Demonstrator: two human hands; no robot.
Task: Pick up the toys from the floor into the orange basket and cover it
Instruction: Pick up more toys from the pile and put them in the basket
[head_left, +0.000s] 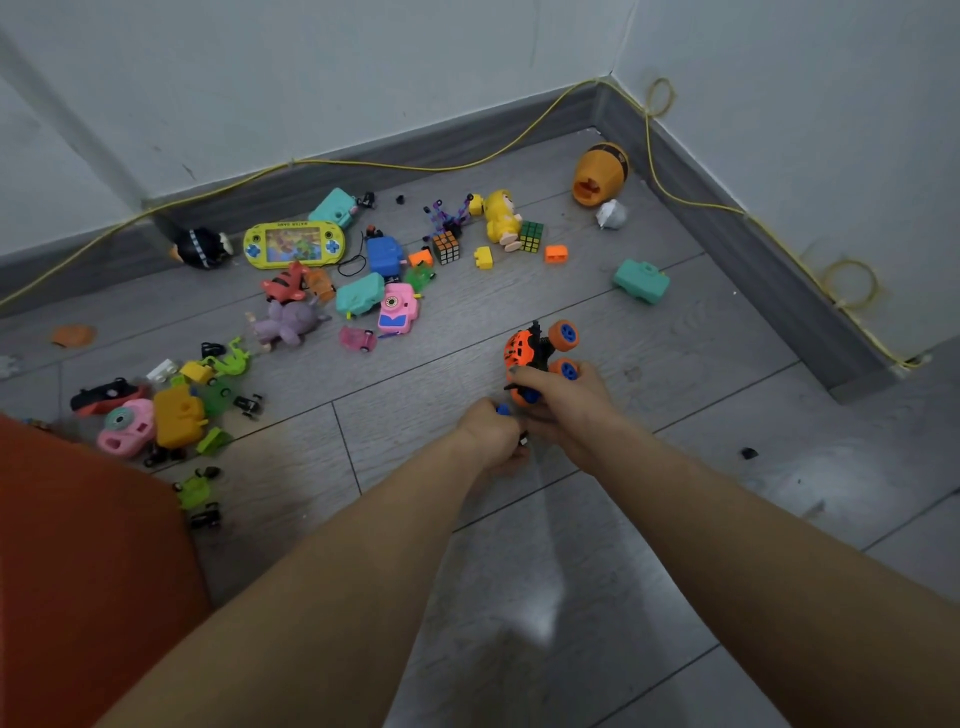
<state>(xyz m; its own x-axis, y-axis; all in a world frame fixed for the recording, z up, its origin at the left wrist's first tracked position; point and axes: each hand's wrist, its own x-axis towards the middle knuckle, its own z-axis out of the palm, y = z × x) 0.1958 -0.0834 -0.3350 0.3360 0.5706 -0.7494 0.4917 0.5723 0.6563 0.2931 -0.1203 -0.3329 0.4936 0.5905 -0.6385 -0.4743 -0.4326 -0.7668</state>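
The right hand (563, 400) curls its fingers around an orange toy truck (540, 358) with blue-hubbed orange wheels, holding it just above the grey plank floor (649, 364). The left hand (491, 434) sits just beside it, fingers curled down over something small and dark with a bit of blue showing at the knuckles; what exactly it grips cannot be told. The 2 hands touch or nearly touch.

The orange basket (78, 545) fills the lower left corner, only part of its side in view. Toys lie scattered between it and the wall: a pink toy camera (127, 426) next to a yellow block (176, 415) near the basket, another pink camera (397, 306) further out, a yellow-green handheld game (293, 244) with small writing on its top edge that is too blurred to read, 2 puzzle cubes (447, 247), a yellow plush figure (501, 215), and a teal box (641, 280) lying apart to the right. An orange barrel toy (600, 174) lies on its side near the corner. A yellow cable (415, 167) runs along the grey skirting board.
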